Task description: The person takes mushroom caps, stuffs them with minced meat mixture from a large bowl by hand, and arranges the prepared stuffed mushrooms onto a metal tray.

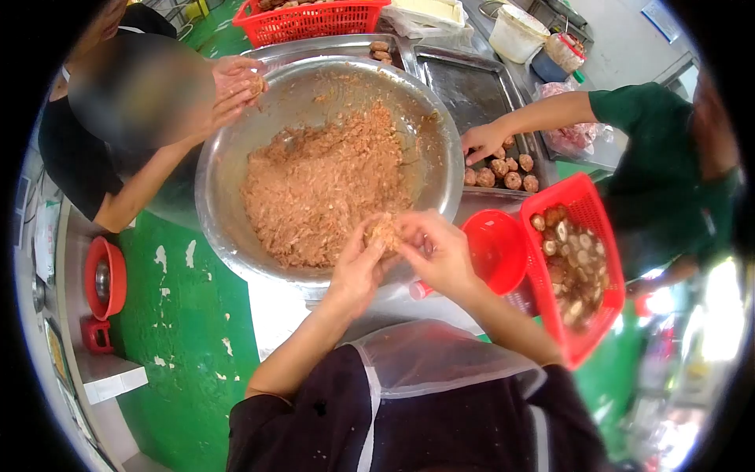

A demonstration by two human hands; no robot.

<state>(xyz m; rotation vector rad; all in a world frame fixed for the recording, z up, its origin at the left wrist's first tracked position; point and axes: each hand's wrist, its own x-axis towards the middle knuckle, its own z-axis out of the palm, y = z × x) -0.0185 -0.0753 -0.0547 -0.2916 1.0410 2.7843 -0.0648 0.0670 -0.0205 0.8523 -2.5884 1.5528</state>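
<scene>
A lump of minced meat filling (383, 233) is held between my two hands, over the near rim of a big steel bowl (211, 189). My left hand (358, 267) has its fingers curled on the lump from the left. From the right, the fingers of my right hand (431, 245) press against the same lump. Loose meat mixture (322, 189) fills much of the bowl just beyond my hands. Whether a mushroom sits inside the lump I cannot tell.
Right of the bowl stand a red tub (497, 248) and a red basket (602, 259) of mushrooms. One co-worker's hand (484, 141) reaches to meatballs (503, 169) on a metal tray (464, 86). Another co-worker's hands (236, 86) hold a meat lump at the left rim.
</scene>
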